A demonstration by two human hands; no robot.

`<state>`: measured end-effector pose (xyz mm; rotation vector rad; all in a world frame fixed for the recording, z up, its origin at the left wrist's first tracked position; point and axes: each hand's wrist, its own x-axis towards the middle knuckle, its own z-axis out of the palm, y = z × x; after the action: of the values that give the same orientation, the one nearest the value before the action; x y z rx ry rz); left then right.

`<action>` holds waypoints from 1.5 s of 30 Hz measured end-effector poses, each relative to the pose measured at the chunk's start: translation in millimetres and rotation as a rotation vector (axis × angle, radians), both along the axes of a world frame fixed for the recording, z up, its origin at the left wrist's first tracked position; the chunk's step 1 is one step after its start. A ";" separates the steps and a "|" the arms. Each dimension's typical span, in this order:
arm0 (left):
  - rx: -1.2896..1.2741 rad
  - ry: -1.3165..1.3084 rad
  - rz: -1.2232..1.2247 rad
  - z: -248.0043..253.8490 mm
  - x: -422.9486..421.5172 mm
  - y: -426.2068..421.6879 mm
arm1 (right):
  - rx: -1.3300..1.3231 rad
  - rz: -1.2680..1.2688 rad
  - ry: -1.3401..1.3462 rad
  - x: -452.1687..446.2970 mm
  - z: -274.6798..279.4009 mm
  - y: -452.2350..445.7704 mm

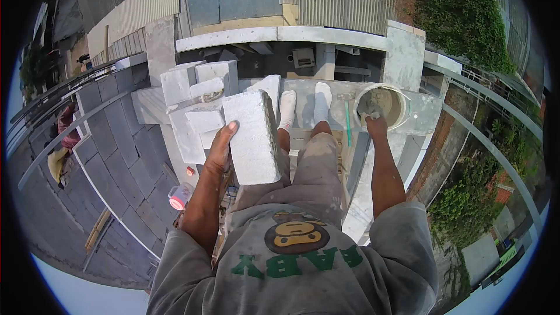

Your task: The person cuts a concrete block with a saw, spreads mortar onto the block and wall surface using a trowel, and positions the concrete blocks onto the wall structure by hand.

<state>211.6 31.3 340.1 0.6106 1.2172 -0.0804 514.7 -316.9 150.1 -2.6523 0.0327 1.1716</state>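
My left hand (220, 143) grips a white block (251, 137), its thumb on the near face and its other fingers hidden behind. Down at the bucket (402, 108), my right hand (373, 118) reaches in at the near left of the rim; its fingers look closed, but what they hold is too small to make out. Grey material shows inside the bucket. Left of my feet, more white blocks (207, 119) lie in a pile. A tool with a green handle (348, 123) rests between my feet and the bucket.
My socked feet (322, 102) stand on a narrow grey ledge (300, 118). A lower level with debris lies beyond it. Curved rails (496, 151) run at both sides. A clear container with a pink lid (177, 202) sits at the lower left.
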 end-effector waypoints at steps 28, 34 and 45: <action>0.738 0.076 -0.066 70.9 -52.0 51.2 | 0.621 0.924 0.610 -73.7 259.7 374.9; 0.724 0.494 0.482 39.8 -129.4 36.9 | 0.739 0.643 0.450 -21.5 244.9 372.7; 0.644 0.736 0.615 -6.8 -171.1 -70.9 | 0.747 0.621 0.378 -17.2 236.9 386.4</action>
<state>40.6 -39.6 333.2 0.7564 2.1313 0.6830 497.4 69.4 387.0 -1.7863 -1.0071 1.4582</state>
